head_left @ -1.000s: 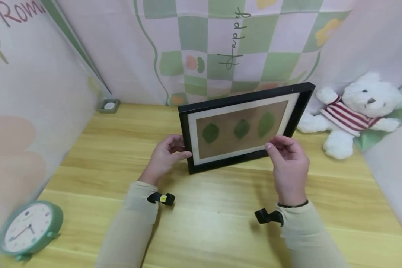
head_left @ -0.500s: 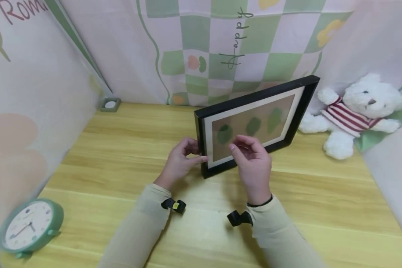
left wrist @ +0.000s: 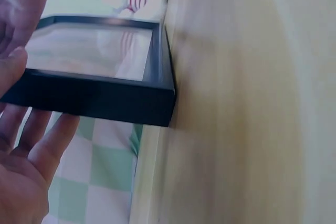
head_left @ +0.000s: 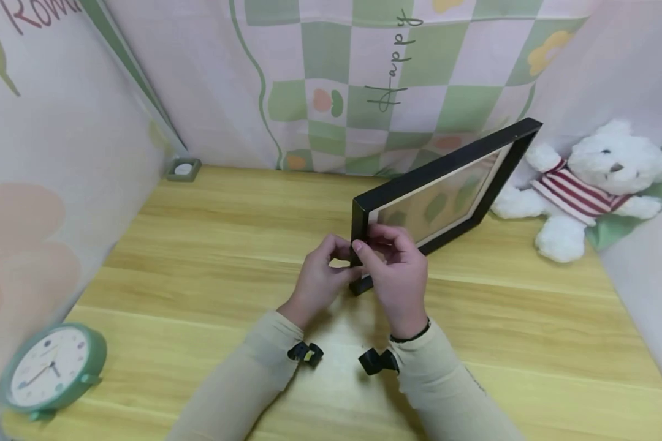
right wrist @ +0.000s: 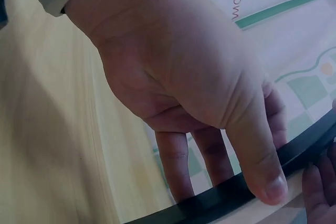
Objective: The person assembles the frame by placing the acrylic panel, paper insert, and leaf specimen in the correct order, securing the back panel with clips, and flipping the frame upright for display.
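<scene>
A black picture frame (head_left: 447,165) with pressed-looking green leaves behind its front stands on edge, turned so its front faces right. My left hand (head_left: 319,282) grips its near left side, thumb on the front and fingers behind, as the right wrist view shows with the frame's black border (right wrist: 210,206). My right hand (head_left: 401,285) has come to that same side, its thumb on the border and its curled fingers against the front. The left wrist view catches the lower corner of the frame (left wrist: 105,98) close to the tabletop; contact there is unclear.
A white teddy bear (head_left: 612,165) in a striped shirt sits at the back right. The green alarm clock (head_left: 52,367) is at the front left. A small square holder (head_left: 184,169) occupies the back left corner. Printed fabric (head_left: 397,73) hangs behind the wooden table (head_left: 209,245).
My right hand has moved left from the frame's right part, across its front, to the left side. The frame has shifted right and turned, its left side now nearer me.
</scene>
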Motion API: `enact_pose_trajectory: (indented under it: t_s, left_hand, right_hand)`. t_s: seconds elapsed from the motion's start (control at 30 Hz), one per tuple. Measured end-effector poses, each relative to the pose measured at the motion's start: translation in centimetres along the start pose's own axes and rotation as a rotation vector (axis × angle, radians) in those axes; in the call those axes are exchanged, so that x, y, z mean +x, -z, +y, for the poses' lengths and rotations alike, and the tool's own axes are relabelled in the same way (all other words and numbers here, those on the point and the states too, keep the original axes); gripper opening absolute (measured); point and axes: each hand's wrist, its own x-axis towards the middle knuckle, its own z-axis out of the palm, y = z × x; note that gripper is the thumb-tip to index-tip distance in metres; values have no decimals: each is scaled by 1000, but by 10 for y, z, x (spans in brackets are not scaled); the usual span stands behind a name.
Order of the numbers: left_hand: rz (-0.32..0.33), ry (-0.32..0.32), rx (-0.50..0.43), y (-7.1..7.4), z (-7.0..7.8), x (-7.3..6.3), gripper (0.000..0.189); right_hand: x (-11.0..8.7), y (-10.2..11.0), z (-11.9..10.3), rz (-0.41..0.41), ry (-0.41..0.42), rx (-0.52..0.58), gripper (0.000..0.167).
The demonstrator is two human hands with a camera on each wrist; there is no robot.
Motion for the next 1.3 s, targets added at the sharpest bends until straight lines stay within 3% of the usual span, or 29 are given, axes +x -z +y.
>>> enact_pose_trajectory:
  t_s: [0.3,0.57,0.73,0.9,1.03,1.17,1.3]
  left_hand:
    - [42,-119,78,-13,3,-8,29]
    - [48,-200,192,-16,3,-10,29]
    - [8,-186,180,-12,4,-9,29]
    - [-112,-113,71,0,8,-4,25]
    - [-192,-95,80,13,11,0,21]
    - [-227,-92,100,19,10,2,18]
    - [-211,-84,95,21,8,3,16]
  right_hand:
    - [-1,-1,0,30,45,-60,28]
    - [-1,3,2,54,-2,-115,23]
    - [-3,7,1,48,36,-133,23]
    - [-7,11,-1,39,57,-117,22]
    - [-11,16,-2,32,75,-100,22]
    - [-14,20,-4,19,74,-81,21]
    - [-17,24,-5,-8,74,-31,22]
